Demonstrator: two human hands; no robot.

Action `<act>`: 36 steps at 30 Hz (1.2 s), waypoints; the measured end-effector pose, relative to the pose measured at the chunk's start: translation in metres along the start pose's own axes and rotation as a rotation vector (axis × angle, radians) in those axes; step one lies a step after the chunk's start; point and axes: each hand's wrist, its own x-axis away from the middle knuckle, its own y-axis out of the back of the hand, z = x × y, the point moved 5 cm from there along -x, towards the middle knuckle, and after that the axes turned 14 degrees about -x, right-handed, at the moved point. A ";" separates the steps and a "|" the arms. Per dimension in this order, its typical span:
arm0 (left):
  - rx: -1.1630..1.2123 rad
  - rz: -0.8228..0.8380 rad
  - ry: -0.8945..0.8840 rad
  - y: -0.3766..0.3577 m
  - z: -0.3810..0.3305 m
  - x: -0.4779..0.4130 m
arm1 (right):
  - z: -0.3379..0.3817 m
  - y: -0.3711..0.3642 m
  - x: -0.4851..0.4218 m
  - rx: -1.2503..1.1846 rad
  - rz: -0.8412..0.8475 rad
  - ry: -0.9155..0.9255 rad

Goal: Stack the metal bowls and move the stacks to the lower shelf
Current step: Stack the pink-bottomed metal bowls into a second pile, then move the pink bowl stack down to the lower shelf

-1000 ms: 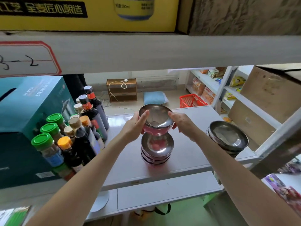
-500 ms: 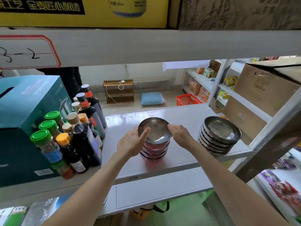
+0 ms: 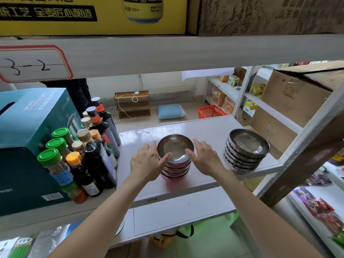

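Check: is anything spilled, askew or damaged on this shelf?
Nothing stands out. The middle bowl stack is nested between the left hand and right hand; the right bowl stack and bottles stand upright, nothing spilled.

The left hand and right hand are held forward, straight-fingered, palms facing inward.

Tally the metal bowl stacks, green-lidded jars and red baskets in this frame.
Metal bowl stacks: 2, the middle stack and the right stack
Green-lidded jars: 3
Red basket: 1
Total: 6
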 end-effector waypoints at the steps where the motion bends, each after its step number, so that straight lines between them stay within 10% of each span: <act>1: -0.048 -0.035 -0.023 0.003 0.000 0.003 | 0.002 0.002 0.005 0.062 -0.029 0.026; 22: -0.280 -0.227 -0.164 0.021 0.000 0.089 | -0.022 -0.006 0.101 0.300 -0.158 0.064; 28: -0.139 -0.044 -0.094 -0.025 0.006 0.095 | -0.045 -0.030 0.103 -0.093 -0.103 -0.083; 36: 0.640 0.291 0.147 -0.095 0.003 0.071 | -0.059 -0.065 0.075 -0.857 -0.004 -0.275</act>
